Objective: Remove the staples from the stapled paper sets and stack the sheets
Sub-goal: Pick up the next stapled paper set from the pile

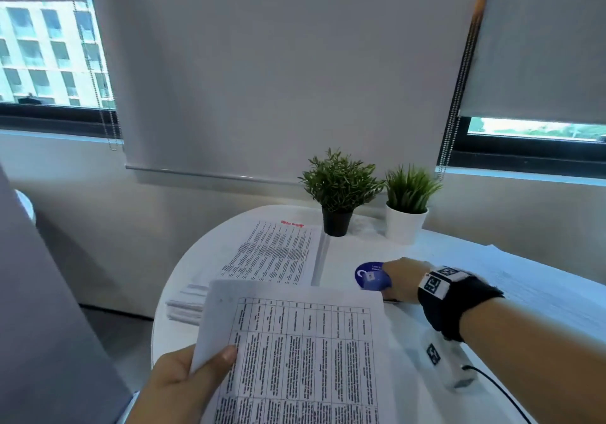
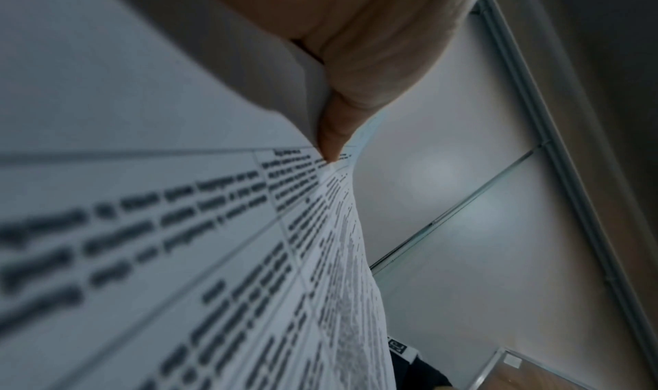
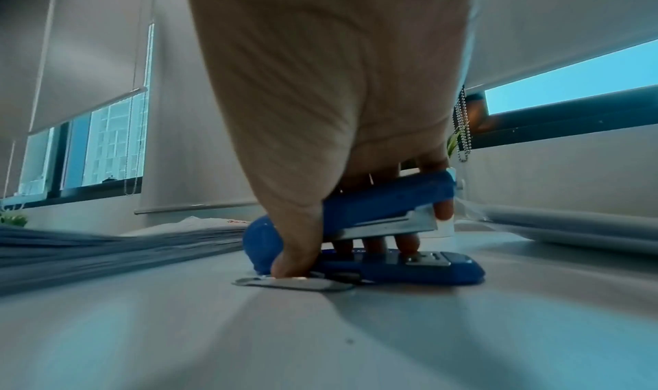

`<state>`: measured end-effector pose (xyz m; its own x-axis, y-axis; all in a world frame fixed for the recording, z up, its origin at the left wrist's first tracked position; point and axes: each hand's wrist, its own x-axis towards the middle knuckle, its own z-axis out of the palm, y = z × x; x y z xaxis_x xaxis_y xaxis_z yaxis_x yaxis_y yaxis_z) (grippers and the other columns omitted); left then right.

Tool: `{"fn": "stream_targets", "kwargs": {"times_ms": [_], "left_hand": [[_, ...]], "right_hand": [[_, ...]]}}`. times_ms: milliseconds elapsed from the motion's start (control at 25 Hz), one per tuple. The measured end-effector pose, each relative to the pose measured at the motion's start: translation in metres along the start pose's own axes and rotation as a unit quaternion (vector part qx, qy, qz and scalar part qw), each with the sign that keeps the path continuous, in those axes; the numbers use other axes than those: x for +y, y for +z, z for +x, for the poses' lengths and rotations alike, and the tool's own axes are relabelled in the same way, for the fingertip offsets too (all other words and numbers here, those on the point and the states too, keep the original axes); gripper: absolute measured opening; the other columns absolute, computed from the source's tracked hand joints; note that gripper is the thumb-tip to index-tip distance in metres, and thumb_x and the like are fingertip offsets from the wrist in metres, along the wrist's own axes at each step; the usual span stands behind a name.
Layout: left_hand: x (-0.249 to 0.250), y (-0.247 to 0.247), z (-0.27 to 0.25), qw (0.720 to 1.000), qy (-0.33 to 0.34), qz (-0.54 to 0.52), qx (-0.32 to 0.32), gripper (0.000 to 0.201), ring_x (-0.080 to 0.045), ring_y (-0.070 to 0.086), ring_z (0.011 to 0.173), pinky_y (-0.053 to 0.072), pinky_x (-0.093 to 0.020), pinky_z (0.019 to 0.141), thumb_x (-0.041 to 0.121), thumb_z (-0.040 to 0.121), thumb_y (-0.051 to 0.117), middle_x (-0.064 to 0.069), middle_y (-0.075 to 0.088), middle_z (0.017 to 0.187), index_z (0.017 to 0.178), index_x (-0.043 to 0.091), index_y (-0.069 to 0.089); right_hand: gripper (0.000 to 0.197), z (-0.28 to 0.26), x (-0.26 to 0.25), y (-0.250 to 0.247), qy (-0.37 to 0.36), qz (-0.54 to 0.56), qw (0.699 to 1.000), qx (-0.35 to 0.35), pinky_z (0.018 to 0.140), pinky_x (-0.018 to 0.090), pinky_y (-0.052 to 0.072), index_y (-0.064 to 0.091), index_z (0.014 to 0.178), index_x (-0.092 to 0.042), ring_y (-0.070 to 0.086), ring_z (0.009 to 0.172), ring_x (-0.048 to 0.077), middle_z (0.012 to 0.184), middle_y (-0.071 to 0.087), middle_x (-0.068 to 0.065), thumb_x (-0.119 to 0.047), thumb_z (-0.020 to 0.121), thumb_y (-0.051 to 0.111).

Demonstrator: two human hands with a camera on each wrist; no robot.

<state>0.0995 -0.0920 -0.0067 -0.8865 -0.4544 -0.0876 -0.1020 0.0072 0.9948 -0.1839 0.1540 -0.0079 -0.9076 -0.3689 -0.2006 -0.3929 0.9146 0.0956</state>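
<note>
The left hand [image 1: 177, 381] holds a stapled paper set [image 1: 295, 358] clear of the worktop [image 1: 410, 341], its grip a pinch with the thumb on the printed face at the sheet's left edge and the fingers hidden beneath. The pages curl away from that pinch in the left wrist view, so a one-edge hold looks floppy. If the far corner sags while the staple is worked, I judge the paper could tear at the staple hole. Whether a staple sits in the top corner cannot be told from these views.

Beyond that pinch and to its right, the right hand [image 1: 401, 277] closes on a blue stapler [image 3: 359, 227] standing on the worktop. The thumb [image 3: 288, 255] presses low at the hinge end, fingers curl over the top arm, and fingertips show through the gap between arm and base. A flat metal tab [image 3: 295, 283] juts out beneath the thumb. Squeezing on the lift could nip those fingertips or fire a stray staple, and the tab could snag nearby sheets.

Left of this grip lies a stack of printed sheets [image 1: 272, 253], with more white sheets [image 1: 185, 305] fanned at its near edge. A careless set-down could push them off the rim.

Farthest away stand a black pot [image 1: 337, 223] holding a bushy green plant [image 1: 341, 182] and a white pot [image 1: 405, 225] holding a spiky one [image 1: 411, 189].
</note>
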Motion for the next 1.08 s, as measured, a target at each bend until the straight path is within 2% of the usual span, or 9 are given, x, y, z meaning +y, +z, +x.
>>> {"fn": "stream_targets", "kwargs": {"times_ms": [120,240,400,520,600,720,800,920,1080], "left_hand": [[-0.001,-0.006,-0.001,0.999,-0.008,-0.017,-0.033,0.02,-0.016,0.072,0.066,0.05,-0.02,0.053,0.015,0.092,0.061,-0.008,0.076,0.077,0.084,0.01,0.078],[-0.008,-0.008,0.0,0.998,0.001,-0.05,-0.04,0.024,-0.026,0.073,0.075,0.056,-0.021,0.058,0.011,0.094,0.056,-0.016,0.075,0.084,0.087,0.001,0.076],[-0.018,0.0,0.003,0.995,0.018,-0.085,-0.041,0.025,-0.034,0.071,0.075,0.057,-0.037,0.07,0.009,0.093,0.055,-0.023,0.074,0.087,0.086,-0.004,0.074],[-0.017,0.011,-0.001,0.995,0.031,-0.083,-0.045,0.026,-0.039,0.07,0.087,0.055,-0.049,0.084,0.011,0.095,0.053,-0.019,0.074,0.091,0.087,0.001,0.076],[-0.015,0.018,-0.004,0.995,0.041,-0.075,-0.051,0.027,-0.036,0.071,0.087,0.055,-0.049,0.085,0.011,0.096,0.052,-0.018,0.075,0.09,0.086,0.003,0.077],[-0.011,0.026,-0.011,0.994,0.053,-0.069,-0.072,0.028,-0.035,0.071,0.087,0.055,-0.051,0.086,0.012,0.097,0.051,-0.017,0.075,0.091,0.087,0.004,0.077],[-0.01,0.029,-0.015,0.992,0.069,-0.072,-0.08,0.027,-0.039,0.07,0.088,0.053,-0.055,0.087,0.015,0.096,0.053,-0.019,0.074,0.091,0.088,0.005,0.076],[-0.01,0.033,-0.019,0.988,0.09,-0.078,-0.094,0.03,-0.05,0.065,0.089,0.049,-0.063,0.085,0.027,0.086,0.058,-0.027,0.071,0.09,0.087,0.001,0.073],[-0.011,0.036,-0.021,0.986,0.122,-0.059,-0.099,0.035,-0.051,0.061,0.097,0.046,-0.064,0.09,0.03,0.085,0.057,-0.028,0.07,0.095,0.092,-0.001,0.07]], "right_hand": [[0.032,0.002,0.005,0.006,0.018,0.014,0.999,0.028,0.071,0.026,0.043,0.049,0.084,-0.021,0.061,0.088,0.022,0.096,0.063,0.003,-0.051,0.085,0.061],[0.041,-0.006,0.006,-0.002,0.055,0.18,0.966,0.179,0.059,0.032,0.041,0.048,0.084,-0.008,0.06,0.071,0.029,0.077,0.061,0.009,-0.043,0.084,0.07],[0.022,-0.056,-0.028,-0.057,-0.012,0.593,0.729,0.341,0.062,0.044,0.049,0.054,0.075,-0.015,0.057,0.06,0.032,0.07,0.061,0.017,-0.03,0.089,0.062],[0.008,-0.099,-0.071,-0.089,-0.092,0.715,0.55,0.421,0.061,0.031,0.053,0.055,0.09,-0.021,0.063,0.064,0.023,0.075,0.062,0.002,-0.029,0.091,0.057],[0.004,-0.125,-0.106,-0.092,-0.155,0.745,0.464,0.454,0.068,0.034,0.058,0.051,0.095,-0.024,0.069,0.076,0.024,0.08,0.065,-0.005,-0.025,0.095,0.054],[0.007,-0.154,-0.151,-0.074,-0.208,0.735,0.441,0.472,0.083,0.032,0.054,0.05,0.096,-0.027,0.068,0.092,0.021,0.091,0.065,-0.003,-0.024,0.096,0.056],[0.007,-0.159,-0.173,-0.055,-0.218,0.74,0.441,0.459,0.078,0.016,0.048,0.051,0.096,-0.03,0.063,0.083,0.004,0.087,0.064,-0.014,-0.028,0.094,0.058],[0.016,-0.16,-0.19,-0.036,-0.218,0.756,0.433,0.439,0.078,0.014,0.047,0.051,0.099,-0.031,0.061,0.082,0.0,0.089,0.065,-0.019,-0.04,0.09,0.062],[0.012,-0.162,-0.194,-0.035,-0.199,0.749,0.454,0.44,0.071,0.008,0.045,0.048,0.096,-0.025,0.058,0.073,-0.01,0.078,0.064,-0.028,-0.029,0.09,0.056]]}}
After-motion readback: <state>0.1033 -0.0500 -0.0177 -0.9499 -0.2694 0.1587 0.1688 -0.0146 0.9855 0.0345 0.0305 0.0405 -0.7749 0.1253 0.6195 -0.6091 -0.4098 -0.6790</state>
